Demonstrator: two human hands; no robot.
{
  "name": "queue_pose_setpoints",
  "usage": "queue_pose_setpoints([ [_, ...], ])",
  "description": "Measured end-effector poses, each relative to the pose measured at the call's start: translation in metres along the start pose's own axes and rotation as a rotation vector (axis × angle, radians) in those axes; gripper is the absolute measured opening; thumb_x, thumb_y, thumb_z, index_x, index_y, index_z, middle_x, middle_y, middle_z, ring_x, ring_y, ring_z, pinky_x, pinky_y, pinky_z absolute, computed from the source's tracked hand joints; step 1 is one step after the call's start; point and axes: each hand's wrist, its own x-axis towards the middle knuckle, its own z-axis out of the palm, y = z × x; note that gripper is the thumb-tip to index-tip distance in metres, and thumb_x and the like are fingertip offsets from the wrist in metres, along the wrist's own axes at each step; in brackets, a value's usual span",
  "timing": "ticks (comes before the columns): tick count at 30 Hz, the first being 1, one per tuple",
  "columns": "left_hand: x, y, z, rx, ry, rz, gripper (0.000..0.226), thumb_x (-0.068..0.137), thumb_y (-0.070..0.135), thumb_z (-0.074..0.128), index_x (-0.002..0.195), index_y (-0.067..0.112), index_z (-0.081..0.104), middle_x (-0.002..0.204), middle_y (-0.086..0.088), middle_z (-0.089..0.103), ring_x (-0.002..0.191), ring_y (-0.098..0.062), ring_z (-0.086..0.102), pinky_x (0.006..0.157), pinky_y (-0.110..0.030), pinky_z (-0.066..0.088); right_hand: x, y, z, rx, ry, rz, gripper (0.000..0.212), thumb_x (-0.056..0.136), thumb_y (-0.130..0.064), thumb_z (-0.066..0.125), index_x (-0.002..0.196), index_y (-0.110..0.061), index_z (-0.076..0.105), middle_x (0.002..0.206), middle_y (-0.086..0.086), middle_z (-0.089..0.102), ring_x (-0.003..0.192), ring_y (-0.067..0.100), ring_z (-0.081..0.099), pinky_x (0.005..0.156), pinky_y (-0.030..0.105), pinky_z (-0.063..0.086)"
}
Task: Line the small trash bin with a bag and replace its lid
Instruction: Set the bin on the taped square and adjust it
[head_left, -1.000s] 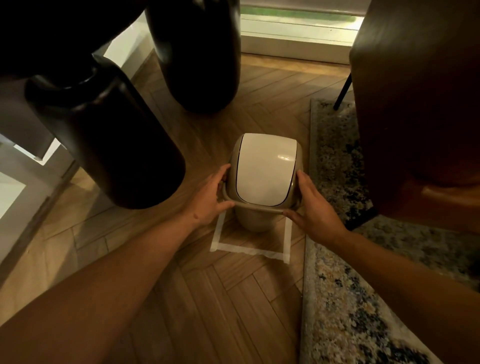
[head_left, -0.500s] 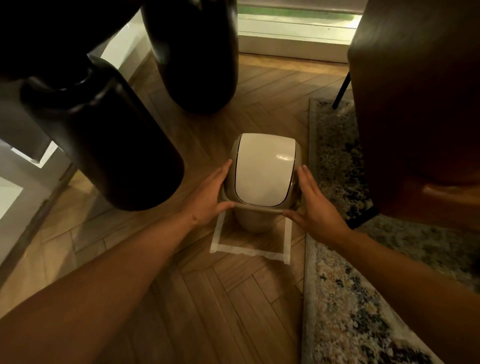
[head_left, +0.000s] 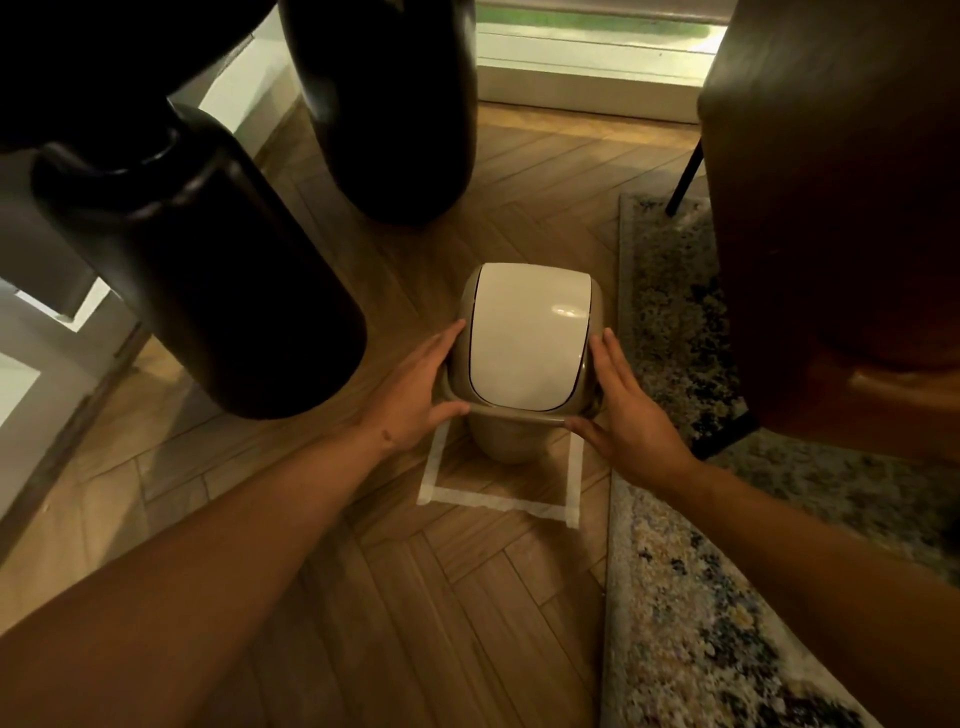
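A small beige trash bin (head_left: 506, 441) stands on the wooden floor inside a square of white tape (head_left: 498, 500). Its lid (head_left: 524, 332), a beige frame with a white swing flap, sits on top. My left hand (head_left: 415, 395) grips the lid's left side, thumb under the front rim. My right hand (head_left: 623, 415) holds the lid's right side, fingers stretched along it and thumb at the front rim. No bag shows.
Two large dark vases (head_left: 197, 270) (head_left: 384, 109) stand left and behind the bin. A patterned rug (head_left: 675, 597) lies to the right, with a brown chair (head_left: 831, 208) on it. A window sill (head_left: 587, 78) runs along the back.
Both hands have straightened their fingers along the lid's sides. The bin has stayed in the tape square.
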Motion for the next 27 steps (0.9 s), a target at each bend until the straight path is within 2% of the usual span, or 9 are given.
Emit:
queue_pose_setpoints([
  [3, 0.0, -0.0014, -0.0017, -0.008, -0.009, -0.008, 0.113, 0.075, 0.039, 0.082, 0.154, 0.049, 0.002, 0.162, 0.005, 0.023, 0.143, -0.019, 0.034, 0.111, -0.046, 0.038, -0.0001, 0.0007, 0.0028, -0.008, 0.011, -0.009, 0.115, 0.087, -0.037, 0.076, 0.16, -0.038, -0.013, 0.168, -0.013, -0.016, 0.139, 0.001, 0.02, 0.103, 0.049, 0.046],
  [8, 0.0, -0.0028, -0.0007, 0.0, 0.009, -0.016, 0.115, 0.074, 0.04, 0.083, 0.152, 0.054, 0.0, 0.161, 0.005, 0.024, 0.142, -0.017, 0.035, 0.11, -0.043, 0.038, 0.0003, 0.0022, 0.0049, -0.022, 0.021, -0.02, 0.115, 0.087, -0.037, 0.077, 0.16, -0.039, -0.012, 0.169, -0.013, -0.014, 0.147, 0.02, 0.033, 0.101, 0.049, 0.048],
  [14, -0.0007, -0.0016, 0.0013, -0.004, 0.017, -0.006, 0.114, 0.074, 0.037, 0.084, 0.154, 0.047, 0.004, 0.16, 0.004, 0.028, 0.141, -0.016, 0.036, 0.111, -0.038, 0.035, -0.0003, 0.0037, 0.0051, -0.039, 0.016, -0.006, 0.116, 0.087, -0.038, 0.077, 0.16, -0.037, -0.014, 0.168, -0.013, -0.016, 0.145, 0.02, 0.037, 0.099, 0.047, 0.049],
  [20, -0.0024, 0.0031, -0.0019, -0.003, 0.003, 0.002, 0.112, 0.076, 0.035, 0.083, 0.156, 0.041, 0.005, 0.161, 0.002, 0.025, 0.143, -0.018, 0.035, 0.113, -0.043, 0.036, -0.0006, 0.0018, 0.0059, -0.038, 0.024, 0.0, 0.115, 0.087, -0.04, 0.076, 0.16, -0.038, -0.013, 0.169, -0.011, -0.012, 0.144, 0.023, 0.04, 0.099, 0.051, 0.049],
  [27, -0.001, 0.0017, -0.0042, 0.008, -0.027, -0.001, 0.112, 0.078, 0.036, 0.082, 0.156, 0.043, 0.002, 0.164, 0.003, 0.02, 0.146, -0.019, 0.03, 0.114, -0.049, 0.035, -0.001, 0.0007, 0.0077, -0.053, 0.034, -0.004, 0.115, 0.086, -0.041, 0.076, 0.161, -0.034, -0.011, 0.17, -0.009, -0.011, 0.143, 0.024, 0.041, 0.098, 0.051, 0.05],
])
